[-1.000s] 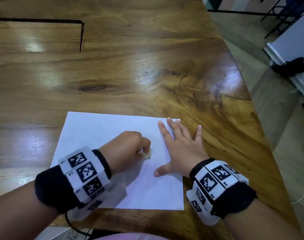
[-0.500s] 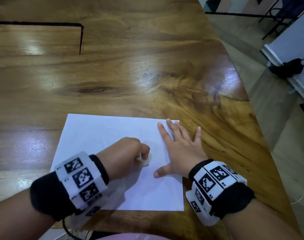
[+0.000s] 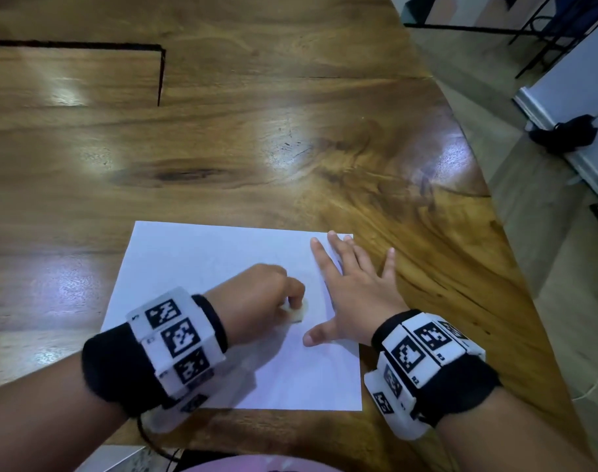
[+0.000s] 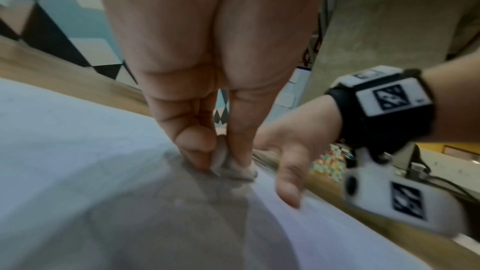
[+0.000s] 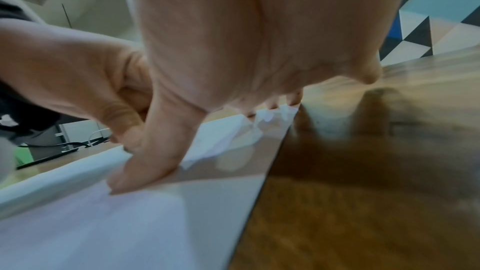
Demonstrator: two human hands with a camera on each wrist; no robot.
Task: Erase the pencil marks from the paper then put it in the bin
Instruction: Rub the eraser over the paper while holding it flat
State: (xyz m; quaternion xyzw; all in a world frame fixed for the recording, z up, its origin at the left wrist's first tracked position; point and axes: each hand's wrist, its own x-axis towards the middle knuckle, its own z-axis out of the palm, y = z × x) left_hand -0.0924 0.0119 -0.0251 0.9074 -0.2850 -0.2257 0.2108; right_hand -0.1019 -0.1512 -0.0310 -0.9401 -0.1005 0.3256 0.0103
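A white sheet of paper (image 3: pixel 202 267) lies flat on the wooden table (image 3: pixel 290 131) near its front edge. My left hand (image 3: pixel 256 294) pinches a small pale eraser (image 3: pixel 296 313) between thumb and fingers and presses it on the middle of the sheet; the left wrist view shows the eraser (image 4: pixel 233 167) touching the paper (image 4: pixel 64 151). My right hand (image 3: pixel 352 294) lies flat with spread straight fingers on the sheet's right edge, the little finger on the wood. In the right wrist view its thumb presses the paper (image 5: pixel 130 223). Pencil marks are too faint to see.
The table's right edge curves away to a tiled floor (image 3: pixel 563 301). A dark bundle (image 3: pixel 563 132) lies on the floor by a white wall base. A dark slit (image 3: pixel 159 76) marks the tabletop at the far left. No bin is in view.
The left hand with the eraser has shifted slightly, back and forth over the same patch of paper. The right hand has stayed in place on the sheet.
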